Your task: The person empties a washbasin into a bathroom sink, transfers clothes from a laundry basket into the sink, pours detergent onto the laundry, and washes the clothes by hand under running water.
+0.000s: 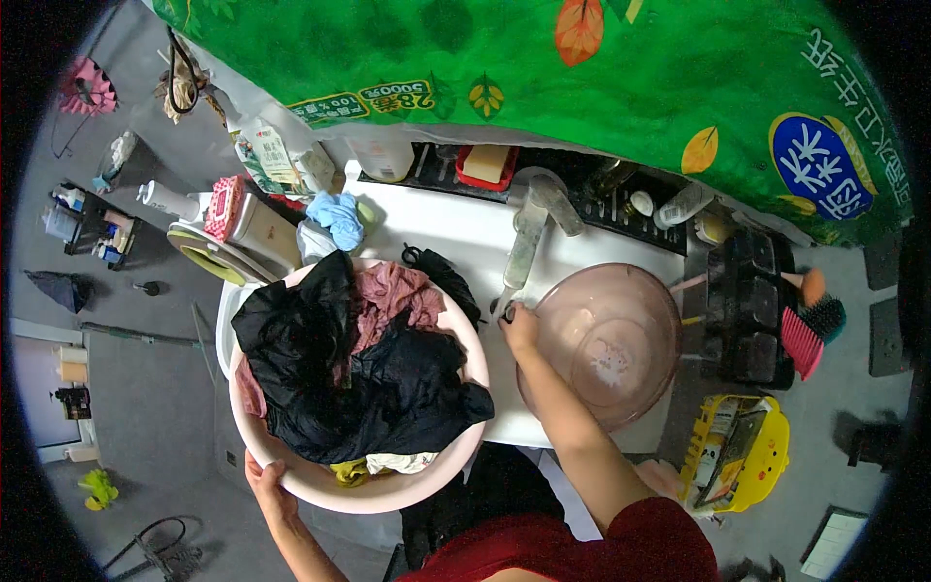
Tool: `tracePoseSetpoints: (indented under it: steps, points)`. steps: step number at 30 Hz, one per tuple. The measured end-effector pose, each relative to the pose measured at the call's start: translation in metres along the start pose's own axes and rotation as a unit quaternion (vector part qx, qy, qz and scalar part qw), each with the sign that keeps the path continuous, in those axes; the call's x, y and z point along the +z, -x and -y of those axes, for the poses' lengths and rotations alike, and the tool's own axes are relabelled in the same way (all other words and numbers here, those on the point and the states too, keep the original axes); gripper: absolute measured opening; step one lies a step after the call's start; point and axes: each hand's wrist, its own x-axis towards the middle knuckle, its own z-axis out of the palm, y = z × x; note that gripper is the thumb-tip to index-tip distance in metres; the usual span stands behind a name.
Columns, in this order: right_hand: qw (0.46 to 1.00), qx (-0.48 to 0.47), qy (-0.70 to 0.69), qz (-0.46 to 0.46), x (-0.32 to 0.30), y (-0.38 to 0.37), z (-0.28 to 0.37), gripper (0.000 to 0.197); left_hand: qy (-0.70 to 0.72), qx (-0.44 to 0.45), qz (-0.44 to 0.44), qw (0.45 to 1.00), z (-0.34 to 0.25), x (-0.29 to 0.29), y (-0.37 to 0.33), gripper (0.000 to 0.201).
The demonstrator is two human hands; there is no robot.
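A pale pink basin [388, 498] heaped with clothes sits at the left of the white sink counter. My left hand [272, 482] grips its near left rim, thumb on top. In the basin are black garments [359, 388], a dusty pink cloth [393, 301], and white and yellow-green pieces along the near edge. My right hand [521, 327] reaches to the tap [525, 242], fingers closed around a small dark piece at the end of the tap that I cannot make out. Right of that hand stands a translucent pinkish bowl [635, 301], partly behind my right forearm.
Behind the counter are a red soap dish [485, 167], bottles and a large green package [543, 78]. A black organizer [747, 310], brushes [803, 339] and a yellow basket [742, 456] are at the right. A blue cloth [337, 220] and a tissue box [225, 209] lie beyond the basin.
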Motion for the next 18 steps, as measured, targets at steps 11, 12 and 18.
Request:
tracePoseSetpoints:
  steps: [11, 12, 18]
  points:
    - [0.994, -0.030, 0.049, 0.093, 0.037, -0.002, 0.000, 0.027, -0.008, -0.004, 0.002, 1.000, -0.010, 0.002, -0.005, 0.044]
    - [0.993, -0.066, 0.052, 0.086, 0.034, 0.001, -0.001, 0.029, -0.007, 0.000, 0.003, 1.000, -0.010, 0.001, -0.006, 0.043]
    - [0.999, -0.032, -0.005, -0.013, 0.055, -0.023, -0.057, 0.030, 0.009, -0.003, 0.034, 0.999, -0.006, 0.016, -0.012, 0.043]
